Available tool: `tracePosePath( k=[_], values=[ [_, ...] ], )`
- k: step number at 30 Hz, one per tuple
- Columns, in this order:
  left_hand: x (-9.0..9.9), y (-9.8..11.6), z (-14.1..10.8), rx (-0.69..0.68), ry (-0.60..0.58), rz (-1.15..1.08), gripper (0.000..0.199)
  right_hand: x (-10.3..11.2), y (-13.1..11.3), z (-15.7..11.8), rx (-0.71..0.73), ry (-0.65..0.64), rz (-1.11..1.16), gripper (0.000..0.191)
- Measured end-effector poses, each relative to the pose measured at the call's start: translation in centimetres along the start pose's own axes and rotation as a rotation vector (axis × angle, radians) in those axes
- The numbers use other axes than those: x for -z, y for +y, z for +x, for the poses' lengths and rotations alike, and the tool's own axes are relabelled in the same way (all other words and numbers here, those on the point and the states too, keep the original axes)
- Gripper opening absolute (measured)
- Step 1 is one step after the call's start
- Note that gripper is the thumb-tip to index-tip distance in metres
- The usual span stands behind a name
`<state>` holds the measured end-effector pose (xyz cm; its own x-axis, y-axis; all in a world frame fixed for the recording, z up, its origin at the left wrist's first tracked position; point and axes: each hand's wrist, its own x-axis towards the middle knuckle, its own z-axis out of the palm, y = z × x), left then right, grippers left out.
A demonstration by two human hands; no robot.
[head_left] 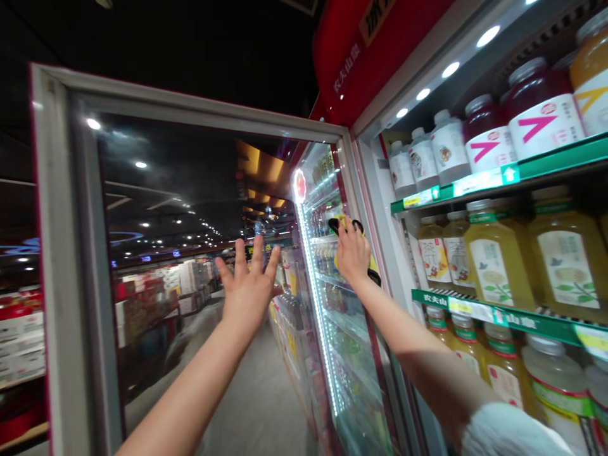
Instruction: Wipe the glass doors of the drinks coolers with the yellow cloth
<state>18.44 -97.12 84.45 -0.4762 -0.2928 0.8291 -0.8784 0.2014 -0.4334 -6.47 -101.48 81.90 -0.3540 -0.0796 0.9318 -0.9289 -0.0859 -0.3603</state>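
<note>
The glass door (166, 158) of a drinks fridge stands swung open in front of me, in a grey frame. My left hand (249, 288) is at the middle of the glass, fingers spread and holding nothing; I cannot tell whether the palm touches it. Farther right, near the hinge side, my right hand (352, 250) presses a yellow-and-black cloth (373, 276) against the door. Its fingers lie over the cloth and hide most of it. The cloth's black edges stick out above and below the hand.
To the right are fridge shelves with green price strips (560, 157). They hold bottles of dark red juice (544, 120) and yellow tea drinks (496, 259). A red fridge header (351, 69) is overhead. Through the glass show a shop aisle (251, 392) and lit shelving.
</note>
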Motion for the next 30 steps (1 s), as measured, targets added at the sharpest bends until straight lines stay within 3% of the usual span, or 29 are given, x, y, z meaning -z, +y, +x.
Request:
tracePosePath(
  k=[3,8,10,15,17,23,26,30],
  values=[
    [-0.1,0.0,0.1,0.006,-0.005,-0.005,0.077,-0.4,0.8,-0.9,0.01,0.002,0.005,0.055],
    [0.3,0.1,0.1,0.008,-0.002,-0.015,0.073,0.1,-0.6,3.9,-0.043,0.025,0.057,0.057],
    [0.3,0.0,0.1,0.004,0.001,-0.005,0.072,0.4,-0.8,4.6,-0.043,0.003,0.048,0.057],
    [-0.1,0.0,0.1,-0.003,0.021,0.018,0.075,0.4,0.2,0.9,-0.016,-0.012,0.029,0.056],
    [-0.2,0.0,0.0,-0.003,0.024,0.023,0.076,0.1,0.4,0.6,-0.015,-0.004,0.035,0.057],
    [-0.1,-0.3,0.0,-0.003,0.023,0.036,0.076,0.1,-2.1,7.9,-0.022,0.055,0.078,0.054],
    [0.1,-0.4,0.1,0.003,0.022,0.037,0.075,0.5,-1.9,8.6,0.079,0.044,0.087,0.051],
    [0.0,-0.3,0.1,0.009,0.01,0.042,0.076,0.6,0.9,5.7,0.322,-0.01,0.108,0.047]
  ],
)
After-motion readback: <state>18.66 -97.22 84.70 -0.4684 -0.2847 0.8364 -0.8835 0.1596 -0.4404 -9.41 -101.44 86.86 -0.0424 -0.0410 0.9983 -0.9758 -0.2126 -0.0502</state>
